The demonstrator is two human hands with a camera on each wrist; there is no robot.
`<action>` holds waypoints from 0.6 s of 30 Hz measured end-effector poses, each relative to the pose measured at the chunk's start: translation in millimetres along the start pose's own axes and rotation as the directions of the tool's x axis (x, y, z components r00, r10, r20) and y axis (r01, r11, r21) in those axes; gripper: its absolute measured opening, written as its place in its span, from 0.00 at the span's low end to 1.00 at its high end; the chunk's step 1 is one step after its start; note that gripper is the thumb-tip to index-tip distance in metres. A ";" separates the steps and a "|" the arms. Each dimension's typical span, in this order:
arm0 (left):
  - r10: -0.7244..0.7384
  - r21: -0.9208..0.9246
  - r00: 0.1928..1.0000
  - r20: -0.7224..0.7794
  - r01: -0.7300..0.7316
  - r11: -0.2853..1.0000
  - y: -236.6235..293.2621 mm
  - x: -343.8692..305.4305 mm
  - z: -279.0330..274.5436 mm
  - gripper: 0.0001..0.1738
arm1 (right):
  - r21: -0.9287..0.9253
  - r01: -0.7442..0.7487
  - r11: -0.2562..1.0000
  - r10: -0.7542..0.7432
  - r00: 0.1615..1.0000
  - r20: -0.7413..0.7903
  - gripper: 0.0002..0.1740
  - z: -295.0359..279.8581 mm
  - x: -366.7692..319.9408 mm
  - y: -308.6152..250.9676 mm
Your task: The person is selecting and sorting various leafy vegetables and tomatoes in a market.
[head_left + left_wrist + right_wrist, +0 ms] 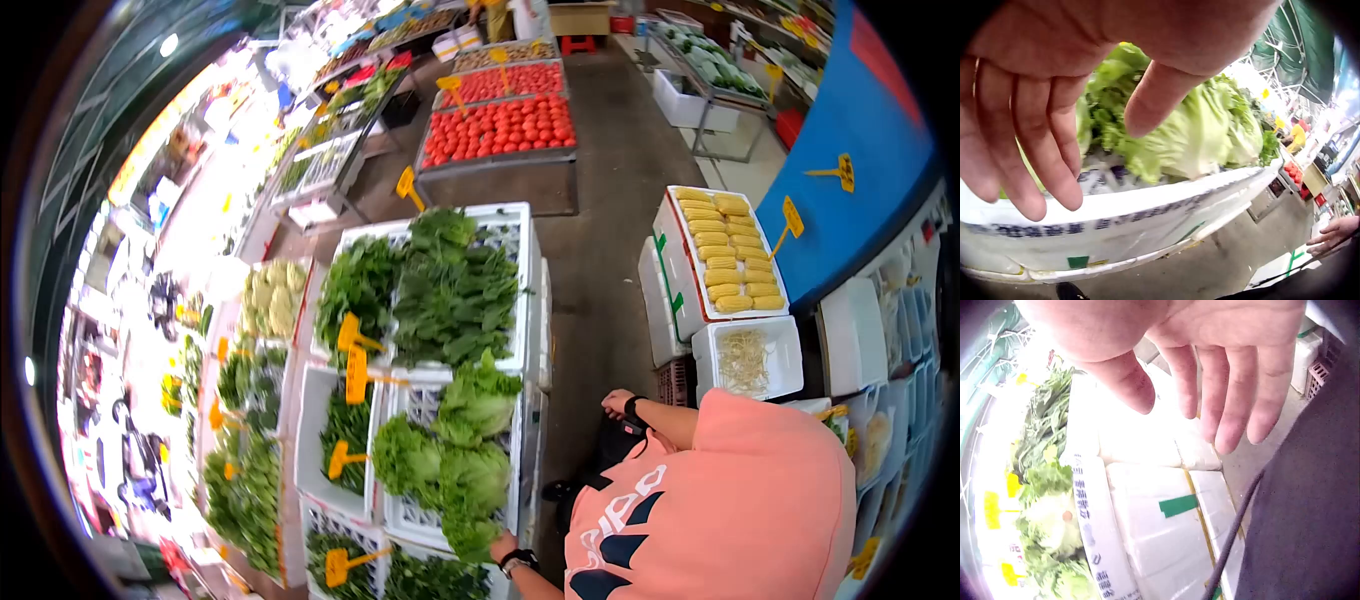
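Heads of green leaf lettuce [440, 455] lie in a white crate [1166, 209] with printed lettering along its side. My left hand [507, 548] is at the lettuce's near end. In the left wrist view, the left hand [1085, 81] has loosely extended fingers in front of the crate's rim, and its thumb overlaps the lettuce leaves. Nothing shows between those fingers. My right hand [617, 403] hangs by my body, away from the vegetables. Seen from its own wrist, the right hand [1222, 369] holds nothing, its fingers loosely extended before the white foam boxes [1147, 506].
Leafy greens [455, 290] fill the crate beyond the lettuce, with yellow price tags [357, 373] around. Cauliflower [272, 297] sits farther off. Across the aisle floor [600, 260] are boxes of corn [735, 250] and bean sprouts [743, 360]. Tomatoes [500, 128] lie on a stand.
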State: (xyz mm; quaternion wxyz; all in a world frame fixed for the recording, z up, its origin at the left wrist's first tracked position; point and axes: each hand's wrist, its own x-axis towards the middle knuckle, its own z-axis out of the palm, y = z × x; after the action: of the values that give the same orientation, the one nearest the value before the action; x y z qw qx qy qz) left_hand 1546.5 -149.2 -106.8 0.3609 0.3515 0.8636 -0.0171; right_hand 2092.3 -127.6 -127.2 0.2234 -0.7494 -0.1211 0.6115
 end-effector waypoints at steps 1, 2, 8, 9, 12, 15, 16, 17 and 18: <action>0.038 0.019 0.999 0.000 -0.038 0.999 22.6 -12.2 2.5 0.34 | 0.044 0.014 0.999 -0.014 1.000 0.004 0.18 -10.7 2.2 -6.5; 0.153 0.056 0.988 0.030 -0.155 0.986 42.1 -16.0 12.3 0.33 | 0.089 0.024 0.996 -0.025 1.000 0.001 0.17 -24.4 0.2 -13.1; 0.393 -0.408 0.782 0.483 -0.196 0.892 238.5 -68.9 55.4 0.15 | 0.237 0.175 0.956 -0.144 0.979 -0.143 0.14 -120.1 10.6 -26.3; 0.464 -0.401 0.748 0.475 -0.286 0.871 270.4 -76.2 68.2 0.15 | 0.268 0.207 0.941 -0.157 0.968 -0.195 0.14 -135.7 7.3 -27.6; 0.592 -0.337 0.607 0.530 -0.490 0.804 360.6 -109.4 101.2 0.14 | 0.348 0.291 0.891 -0.176 0.929 -0.325 0.14 -184.1 -7.5 -29.0; 0.696 -0.228 0.490 0.525 -0.707 0.670 435.6 -135.2 136.2 0.17 | 0.420 0.281 0.863 -0.136 0.930 -0.341 0.14 -223.2 -8.0 -23.6; 0.706 -0.258 0.459 0.540 -0.708 0.657 455.7 -140.6 148.5 0.19 | 0.463 0.306 0.832 -0.147 0.926 -0.349 0.15 -231.2 0.3 -20.6; 0.714 -0.259 0.423 0.557 -0.729 0.634 474.6 -149.7 156.6 0.19 | 0.517 0.317 0.795 -0.126 0.920 -0.370 0.15 -237.3 9.0 -17.3; 0.722 -0.264 0.398 0.566 -0.742 0.616 494.6 -156.6 164.3 0.19 | 0.532 0.316 0.785 -0.129 0.925 -0.358 0.15 -246.4 19.1 -17.0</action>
State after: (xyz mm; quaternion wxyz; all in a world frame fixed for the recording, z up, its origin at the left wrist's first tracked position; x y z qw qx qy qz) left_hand 2030.5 83.2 -17.8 0.5892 0.6718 0.4487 0.0145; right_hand 2337.2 -150.0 -97.9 0.5283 -0.7096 0.0183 0.4658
